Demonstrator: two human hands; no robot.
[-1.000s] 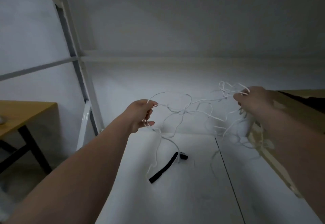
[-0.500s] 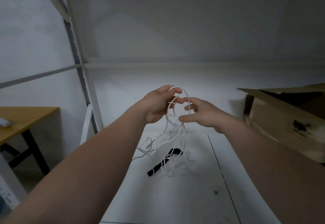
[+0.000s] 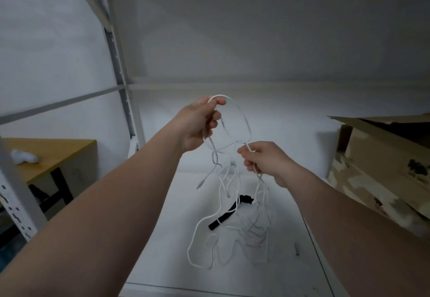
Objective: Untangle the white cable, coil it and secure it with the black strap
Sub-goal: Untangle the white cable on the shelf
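Left hand (image 3: 197,124) and right hand (image 3: 265,161) both pinch thin white cable (image 3: 239,119), an arch between them. Tangle hangs below, loops blurry, partly hiding flat black strap (image 3: 229,214) on shelf (image 3: 162,250).

Hands that were spread wide 1 second ago now work close together: the left hand (image 3: 197,124) lifts an arch of white cable (image 3: 239,119), the right hand (image 3: 265,161) drops lower, and the slack tangle sags onto the black strap (image 3: 229,213).
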